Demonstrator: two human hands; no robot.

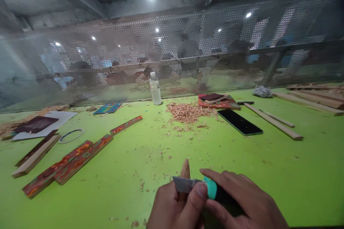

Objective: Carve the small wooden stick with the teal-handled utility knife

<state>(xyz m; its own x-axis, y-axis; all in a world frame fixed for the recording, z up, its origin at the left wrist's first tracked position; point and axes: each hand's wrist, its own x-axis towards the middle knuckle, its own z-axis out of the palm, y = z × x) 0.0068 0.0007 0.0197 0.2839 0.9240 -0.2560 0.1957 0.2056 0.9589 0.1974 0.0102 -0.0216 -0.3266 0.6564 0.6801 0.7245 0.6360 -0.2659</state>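
The left hand [174, 207] grips a wooden stick [185, 171] while the right hand [242, 200], closed around a knife [204, 186], whittles its tip; the next stroke likely needs steady outward pressure.

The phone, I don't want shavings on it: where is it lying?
The phone lies face up on the green table, right of centre in the head view, between the shavings pile and a wooden strip.

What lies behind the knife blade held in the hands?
Behind the knife blade, a rounded wooden stick tip rises from the left hand. The stick's lower part is hidden by blade and fingers. The right hand covers most of the knife handle.
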